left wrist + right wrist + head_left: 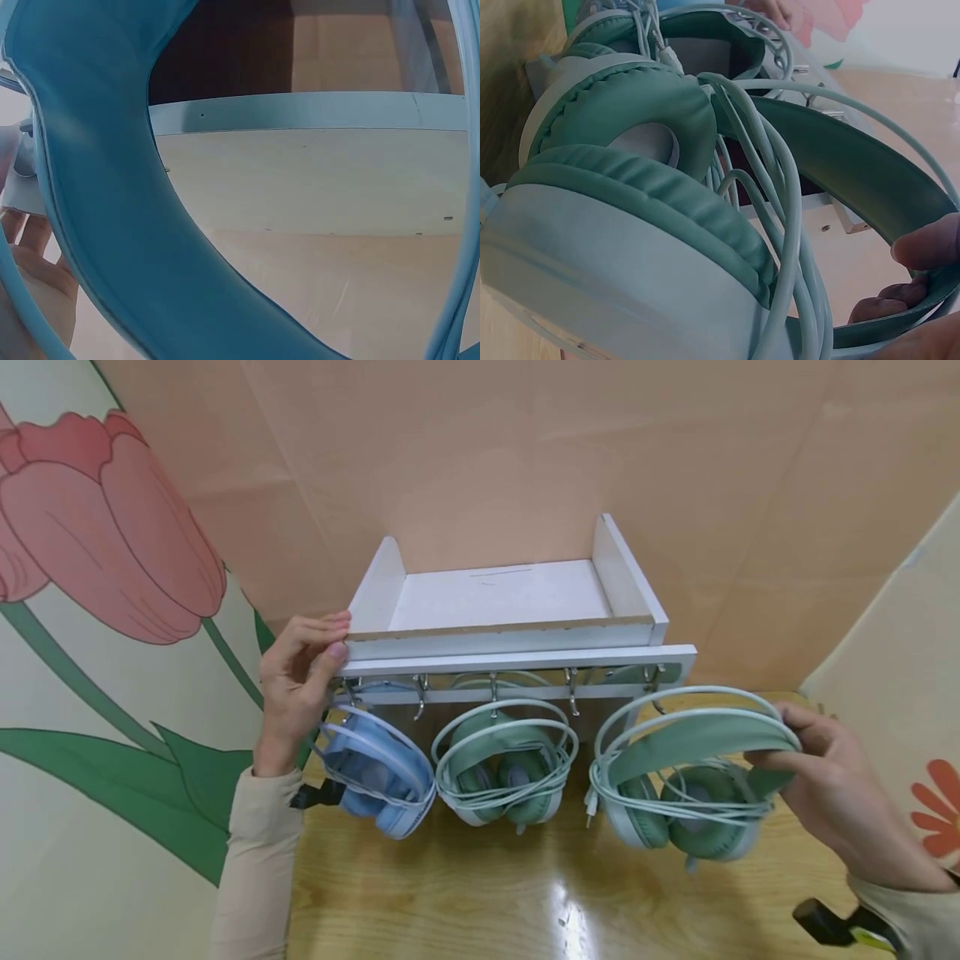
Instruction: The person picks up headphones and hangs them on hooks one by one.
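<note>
My left hand (295,685) holds the left front corner of a white wall shelf (498,597), thumb at the front and fingers along the side panel. On the right, my right hand (836,785) grips the headband of green-and-white headphones (697,735), their cord looped in a bundle around them. Their band overlaps the rail's rightmost hook (655,681) in the head view. The right wrist view shows the padded ear cups (630,262) close up, with thumb and fingertips around the band. Beside the left hand hang blue headphones (390,747), whose band (90,150) fills the left wrist view.
Another green pair of headphones (480,735) hangs from the middle of the hook rail (517,660). Metal hooks (572,693) stand between the hanging pairs. Below is a shiny wood surface (450,893). A wall with a painted tulip (127,527) rises at the left.
</note>
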The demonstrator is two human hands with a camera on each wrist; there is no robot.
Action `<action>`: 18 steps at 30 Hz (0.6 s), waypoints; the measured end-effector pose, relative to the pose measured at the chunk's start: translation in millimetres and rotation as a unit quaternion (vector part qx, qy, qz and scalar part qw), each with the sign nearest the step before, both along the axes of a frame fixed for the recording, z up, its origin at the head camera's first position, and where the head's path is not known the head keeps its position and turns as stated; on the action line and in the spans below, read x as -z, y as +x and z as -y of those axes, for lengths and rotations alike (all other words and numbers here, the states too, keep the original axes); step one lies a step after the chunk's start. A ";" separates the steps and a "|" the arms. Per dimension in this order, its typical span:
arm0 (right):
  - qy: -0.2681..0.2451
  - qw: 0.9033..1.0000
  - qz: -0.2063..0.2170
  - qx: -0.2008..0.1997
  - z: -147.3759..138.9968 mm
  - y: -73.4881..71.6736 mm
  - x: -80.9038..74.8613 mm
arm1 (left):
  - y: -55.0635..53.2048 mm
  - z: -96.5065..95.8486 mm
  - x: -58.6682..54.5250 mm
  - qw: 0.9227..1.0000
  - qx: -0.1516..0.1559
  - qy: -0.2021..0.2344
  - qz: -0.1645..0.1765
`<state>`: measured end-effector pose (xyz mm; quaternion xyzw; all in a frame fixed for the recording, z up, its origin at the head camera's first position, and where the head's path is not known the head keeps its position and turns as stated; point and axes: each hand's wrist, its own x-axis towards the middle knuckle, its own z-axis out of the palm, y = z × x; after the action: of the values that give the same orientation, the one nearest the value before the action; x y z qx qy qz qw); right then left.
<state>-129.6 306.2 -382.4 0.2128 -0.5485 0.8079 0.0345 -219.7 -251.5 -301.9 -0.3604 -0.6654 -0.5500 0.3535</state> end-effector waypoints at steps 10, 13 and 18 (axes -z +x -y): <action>0.017 1.000 0.009 0.003 3.9 -3.7 0.7 | 0.7 1.2 -1.0 1.000 0.000 -0.003 -0.005; 0.018 1.000 0.009 0.000 5.0 -4.8 1.4 | 0.7 1.1 -1.1 1.000 0.004 -0.001 -0.008; 0.016 1.000 0.007 -0.003 7.6 -6.8 2.6 | -0.3 0.3 -0.8 1.000 0.006 0.000 -0.010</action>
<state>-136.4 298.6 -385.0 0.2091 -0.5608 0.8007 0.0253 -220.0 -251.8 -301.1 -0.3696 -0.6598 -0.5486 0.3565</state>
